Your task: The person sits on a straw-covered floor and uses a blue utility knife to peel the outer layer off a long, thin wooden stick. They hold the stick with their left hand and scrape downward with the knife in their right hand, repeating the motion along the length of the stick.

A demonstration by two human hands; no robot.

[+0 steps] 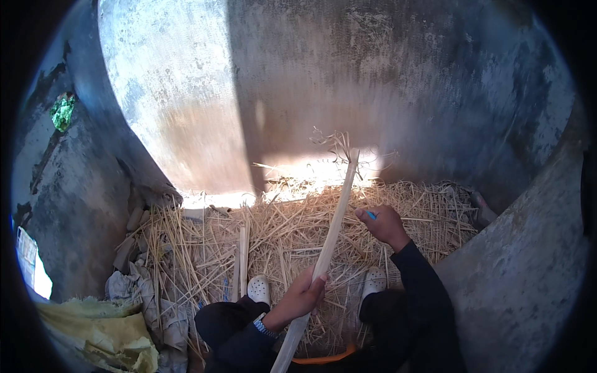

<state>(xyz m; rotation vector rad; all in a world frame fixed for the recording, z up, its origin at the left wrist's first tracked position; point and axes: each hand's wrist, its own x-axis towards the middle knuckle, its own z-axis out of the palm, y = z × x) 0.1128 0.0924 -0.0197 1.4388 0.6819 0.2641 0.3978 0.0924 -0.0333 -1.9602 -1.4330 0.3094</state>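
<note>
A long, pale wooden strip (336, 227) slants up and away from my lap. Thin curled shavings (339, 144) cling to its far end. My left hand (300, 299) is closed around its lower part. To the right of the strip, my right hand (385, 225) is curled into a fist, apart from the wood. A bit of a small blue-handled tool (372, 215) shows between its fingers; its working end cannot be made out.
Straw and wood scraps (410, 211) cover the floor around my white clogs (259, 289). Upright wooden strips (243, 258) stand left of centre. Grey walls (348, 81) rise ahead and at both sides. Yellowish sheeting (102, 332) and crumpled grey cloth (165, 311) lie at lower left.
</note>
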